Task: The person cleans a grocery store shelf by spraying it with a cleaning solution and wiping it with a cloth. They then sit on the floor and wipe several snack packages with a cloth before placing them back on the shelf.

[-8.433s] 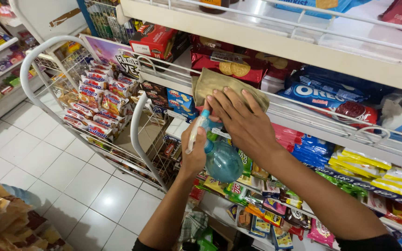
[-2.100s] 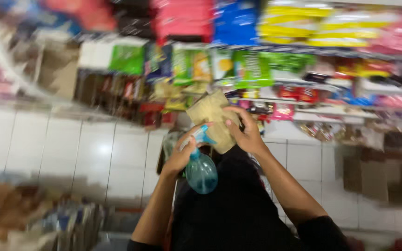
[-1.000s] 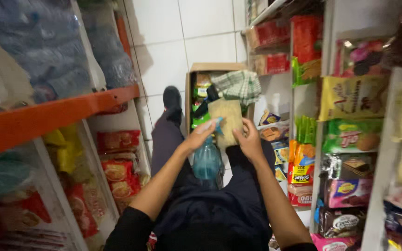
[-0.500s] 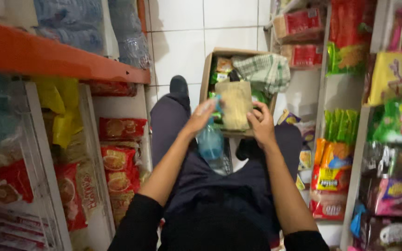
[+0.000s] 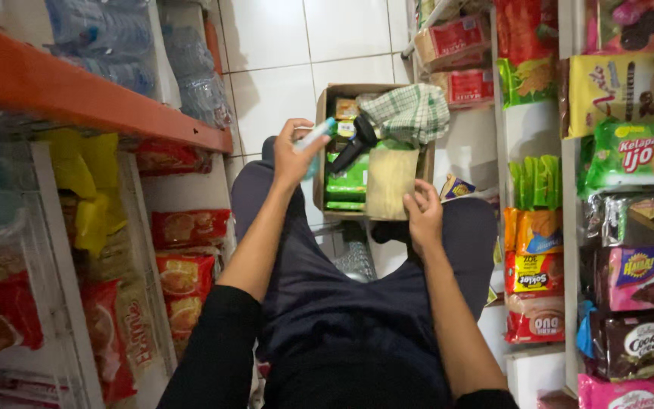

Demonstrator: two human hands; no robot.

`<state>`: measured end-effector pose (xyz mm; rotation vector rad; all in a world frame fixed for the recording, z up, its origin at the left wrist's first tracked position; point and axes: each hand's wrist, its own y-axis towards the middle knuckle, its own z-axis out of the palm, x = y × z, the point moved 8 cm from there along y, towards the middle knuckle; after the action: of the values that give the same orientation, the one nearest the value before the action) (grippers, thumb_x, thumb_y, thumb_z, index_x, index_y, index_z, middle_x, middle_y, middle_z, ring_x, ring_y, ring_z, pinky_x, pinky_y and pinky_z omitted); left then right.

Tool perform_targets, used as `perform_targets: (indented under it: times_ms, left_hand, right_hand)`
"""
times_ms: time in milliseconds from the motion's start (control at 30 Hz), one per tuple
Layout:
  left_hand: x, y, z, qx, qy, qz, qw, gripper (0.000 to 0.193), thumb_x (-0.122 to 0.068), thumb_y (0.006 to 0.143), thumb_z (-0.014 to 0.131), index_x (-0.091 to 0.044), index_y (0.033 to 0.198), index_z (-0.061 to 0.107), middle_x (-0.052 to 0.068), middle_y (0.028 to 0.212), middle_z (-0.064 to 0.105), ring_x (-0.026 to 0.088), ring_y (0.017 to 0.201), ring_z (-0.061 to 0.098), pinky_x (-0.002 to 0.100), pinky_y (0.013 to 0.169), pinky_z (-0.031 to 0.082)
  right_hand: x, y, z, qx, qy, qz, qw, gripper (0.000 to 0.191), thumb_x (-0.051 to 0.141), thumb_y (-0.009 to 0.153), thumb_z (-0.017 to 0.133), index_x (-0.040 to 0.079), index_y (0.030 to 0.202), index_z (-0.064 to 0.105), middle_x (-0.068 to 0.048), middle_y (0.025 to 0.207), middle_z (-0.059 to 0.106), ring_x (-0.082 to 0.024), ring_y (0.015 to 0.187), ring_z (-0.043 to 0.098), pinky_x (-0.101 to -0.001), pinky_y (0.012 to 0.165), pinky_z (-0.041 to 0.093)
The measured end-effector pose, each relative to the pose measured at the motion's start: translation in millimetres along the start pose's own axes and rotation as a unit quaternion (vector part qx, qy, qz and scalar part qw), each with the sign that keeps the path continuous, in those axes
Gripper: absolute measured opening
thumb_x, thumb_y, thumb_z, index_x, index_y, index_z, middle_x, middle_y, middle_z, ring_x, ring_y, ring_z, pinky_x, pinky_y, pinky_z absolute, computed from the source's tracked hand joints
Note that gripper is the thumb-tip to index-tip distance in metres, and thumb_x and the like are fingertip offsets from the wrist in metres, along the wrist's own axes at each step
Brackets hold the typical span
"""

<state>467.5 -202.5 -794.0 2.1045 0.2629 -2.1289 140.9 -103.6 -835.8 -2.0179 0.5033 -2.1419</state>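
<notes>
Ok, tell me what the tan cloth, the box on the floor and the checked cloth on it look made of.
The tan cloth under the right hand looks like soft matte fabric or chamois: it hangs limp with no shine. The box looks like plain brown cardboard, dull, with raw open flaps. The checked cloth seems woven cotton, crumpled into soft folds.

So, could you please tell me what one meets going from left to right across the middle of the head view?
Orange shelf → red snack packets → left hand → cardboard box → tan cloth → green packets → biscuit packs.
</notes>
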Motion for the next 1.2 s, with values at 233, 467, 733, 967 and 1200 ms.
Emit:
perform_targets:
  times_ms: [233, 467, 733, 967, 1200]
  left_hand:
    - [10, 26, 18, -0.01, 0.258, 0.085, 0.962, 0.03, -0.03, 0.073, 0.093, -0.015, 0.098, 0.084, 0.006, 0.107, 0.075, 0.025, 0.104, 0.069, 0.048, 0.1, 0.039]
    - [42, 34, 21, 0.023, 0.297, -0.032, 0.954, 0.03, -0.035, 0.07, 0.092, -0.022, 0.096, 0.085, 0.004, 0.11, 0.07, 0.03, 0.11, 0.062, 0.06, 0.098, 0.037]
    - [53, 40, 21, 0.055, 0.388, -0.072, 0.917, 0.032, -0.038, 0.068, 0.092, -0.024, 0.096, 0.085, 0.0, 0.112, 0.071, 0.028, 0.116, 0.059, 0.076, 0.105, 0.025]
    - [52, 39, 20, 0.08, 0.417, -0.054, 0.904, 0.031, -0.039, 0.069, 0.09, -0.026, 0.096, 0.084, 0.0, 0.114, 0.068, 0.029, 0.118, 0.054, 0.077, 0.104, 0.027]
    - [65, 43, 20, 0.096, 0.48, -0.017, 0.872, 0.026, -0.019, 0.075, 0.084, -0.024, 0.1, 0.083, 0.008, 0.107, 0.069, 0.034, 0.107, 0.059, 0.061, 0.095, 0.043]
  right_hand:
    - [-16, 9, -18, 0.004, 0.027, 0.022, 0.999, 0.04, 0.004, 0.099, 0.063, 0.001, 0.137, 0.051, -0.015, 0.119, 0.072, -0.015, 0.102, 0.067, -0.0274, 0.088, 0.053]
    - [-17, 14, -11, 0.007, 0.054, 0.028, 0.998, 0.039, 0.002, 0.099, 0.061, -0.001, 0.137, 0.05, -0.016, 0.121, 0.071, -0.015, 0.105, 0.067, -0.0276, 0.09, 0.054]
    - [-17, 25, 2, 0.009, 0.065, 0.044, 0.997, 0.039, 0.003, 0.099, 0.06, -0.001, 0.137, 0.05, -0.015, 0.122, 0.071, -0.016, 0.105, 0.067, -0.0285, 0.09, 0.055]
    - [-16, 37, 5, 0.009, 0.058, 0.036, 0.998, 0.04, 0.003, 0.099, 0.061, -0.001, 0.137, 0.051, -0.014, 0.124, 0.071, -0.015, 0.109, 0.067, -0.0278, 0.094, 0.053]
    - [15, 79, 20, 0.007, 0.053, 0.001, 0.999, 0.035, 0.005, 0.099, 0.063, -0.002, 0.132, 0.055, -0.012, 0.12, 0.071, -0.016, 0.105, 0.067, -0.0279, 0.092, 0.054]
